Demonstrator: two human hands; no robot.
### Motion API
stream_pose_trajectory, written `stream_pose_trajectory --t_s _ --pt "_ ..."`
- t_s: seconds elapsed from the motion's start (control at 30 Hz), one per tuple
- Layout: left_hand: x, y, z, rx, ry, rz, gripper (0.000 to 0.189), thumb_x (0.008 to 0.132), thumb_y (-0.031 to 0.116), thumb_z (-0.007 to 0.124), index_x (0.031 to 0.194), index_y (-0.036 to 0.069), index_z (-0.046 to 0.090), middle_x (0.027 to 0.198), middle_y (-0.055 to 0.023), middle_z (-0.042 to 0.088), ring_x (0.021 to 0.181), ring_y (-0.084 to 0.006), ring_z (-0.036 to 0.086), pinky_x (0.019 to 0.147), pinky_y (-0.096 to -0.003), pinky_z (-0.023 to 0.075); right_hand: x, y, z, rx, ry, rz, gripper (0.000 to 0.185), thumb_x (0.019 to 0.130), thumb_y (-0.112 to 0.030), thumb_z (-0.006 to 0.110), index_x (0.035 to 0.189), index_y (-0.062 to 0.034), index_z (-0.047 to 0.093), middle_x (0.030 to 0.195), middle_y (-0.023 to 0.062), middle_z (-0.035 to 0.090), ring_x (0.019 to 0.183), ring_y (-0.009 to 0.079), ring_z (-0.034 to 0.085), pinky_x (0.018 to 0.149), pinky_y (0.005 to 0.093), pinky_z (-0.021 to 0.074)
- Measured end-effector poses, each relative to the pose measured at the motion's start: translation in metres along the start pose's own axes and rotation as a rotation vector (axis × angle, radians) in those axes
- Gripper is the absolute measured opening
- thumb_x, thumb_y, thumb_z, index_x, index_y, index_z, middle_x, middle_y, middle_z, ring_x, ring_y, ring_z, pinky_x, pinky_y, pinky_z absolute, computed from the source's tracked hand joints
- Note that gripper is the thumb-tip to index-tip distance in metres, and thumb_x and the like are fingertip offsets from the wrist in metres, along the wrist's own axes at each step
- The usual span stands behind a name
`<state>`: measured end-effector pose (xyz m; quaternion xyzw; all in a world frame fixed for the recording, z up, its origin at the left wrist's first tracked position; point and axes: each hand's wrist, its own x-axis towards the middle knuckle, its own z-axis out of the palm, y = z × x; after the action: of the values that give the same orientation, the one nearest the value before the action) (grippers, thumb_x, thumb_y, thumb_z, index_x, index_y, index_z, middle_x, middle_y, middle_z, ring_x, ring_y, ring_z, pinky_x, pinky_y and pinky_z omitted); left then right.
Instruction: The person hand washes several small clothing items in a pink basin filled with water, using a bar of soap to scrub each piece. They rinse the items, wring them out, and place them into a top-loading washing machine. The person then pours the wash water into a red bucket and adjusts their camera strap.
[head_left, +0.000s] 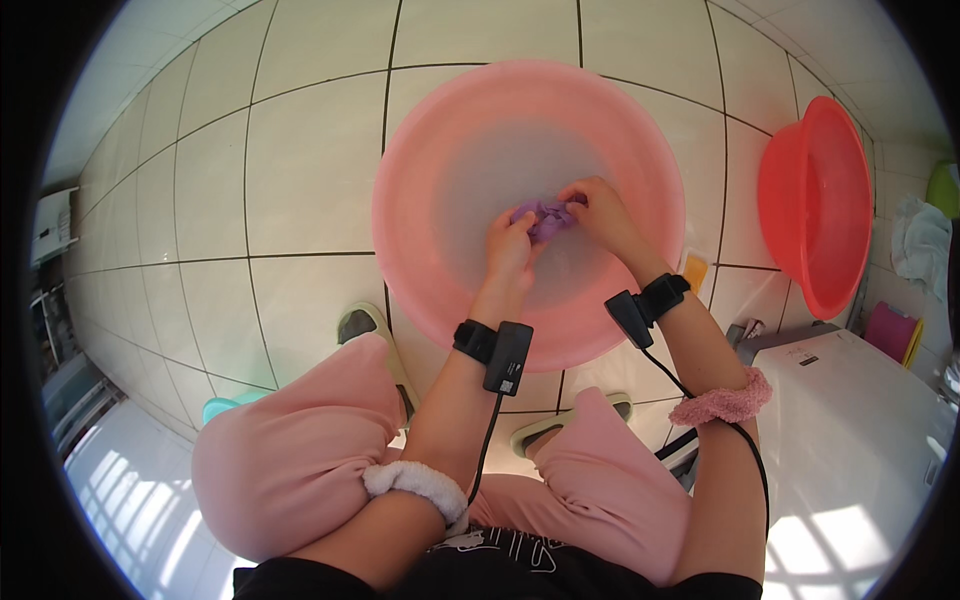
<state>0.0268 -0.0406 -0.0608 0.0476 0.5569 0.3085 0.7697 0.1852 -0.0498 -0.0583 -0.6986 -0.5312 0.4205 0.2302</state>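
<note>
A large round pink plastic basin (409, 217) sits on the floor before me, with cloudy greyish water (487, 180) in its bottom. Above the water, near the basin's middle, both my hands hold a crumpled piece of wet-looking purple cloth (551, 223). My left hand (511, 244) grips the cloth's left side, thumb on top. The fingers of my right hand (598, 214) pinch its right end. Each wrist carries a black strap with a small cabled device.
A red plastic basin (784, 195) leans on its side at the right wall. Below it stands a white appliance (847, 405). A yellow item (695, 272) lies beside the pink basin's right rim. A pale cloth (921, 244) hangs at far right; a turquoise object (225, 405) is by my left knee.
</note>
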Motion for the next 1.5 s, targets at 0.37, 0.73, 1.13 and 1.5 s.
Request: stream_pose_trajectory --t_s 0.37,0.73,1.13,1.5 --pt "0.016 -0.008 -0.004 -0.166 0.201 0.027 0.014 0.097 0.007 0.052 0.111 0.003 0.055 0.107 -0.0091 0.06 0.095 -0.0189 0.059 0.075 -0.0314 0.0493 0.004 -0.002 0.028 -0.151 -0.006 0.177 0.024 0.093 -0.019 0.049 0.084 0.0025 0.057 0.088 0.0241 0.063 0.085 0.0405 0.061 0.075 0.0476 0.0481" --pt "0.013 -0.015 0.003 -0.17 0.208 0.245 0.011 0.097 0.011 0.053 0.101 0.001 0.055 0.094 -0.0074 0.059 0.083 -0.0169 0.058 0.069 -0.028 0.0493 0.005 0.004 0.032 0.097 0.002 0.217 0.034 0.097 -0.033 0.05 0.096 0.001 0.054 0.089 0.0243 0.065 0.082 0.0423 0.063 0.071 0.0465 0.0489" --pt "0.004 -0.001 0.006 -0.341 -0.589 -0.293 0.036 0.102 0.038 0.041 0.096 0.006 0.056 0.087 -0.0069 0.062 0.075 -0.0173 0.063 0.063 -0.0315 0.0537 -0.021 -0.078 0.004 -0.25 -0.012 0.033 0.044 0.098 -0.033 0.043 0.071 -0.0034 0.062 0.072 0.0186 0.064 0.068 0.0375 0.061 0.065 0.0469 0.0473" --pt "-0.015 0.01 0.027 0.014 -0.082 -0.118 0.028 0.1 0.033 0.05 0.09 0.007 0.055 0.079 -0.0032 0.058 0.062 -0.011 0.057 0.053 -0.0271 0.0483 -0.024 -0.078 0.014 -0.233 0.036 0.171 0.047 0.098 -0.025 0.037 0.065 -0.0012 0.061 0.066 0.0213 0.062 0.062 0.0384 0.061 0.062 0.0497 0.0479"
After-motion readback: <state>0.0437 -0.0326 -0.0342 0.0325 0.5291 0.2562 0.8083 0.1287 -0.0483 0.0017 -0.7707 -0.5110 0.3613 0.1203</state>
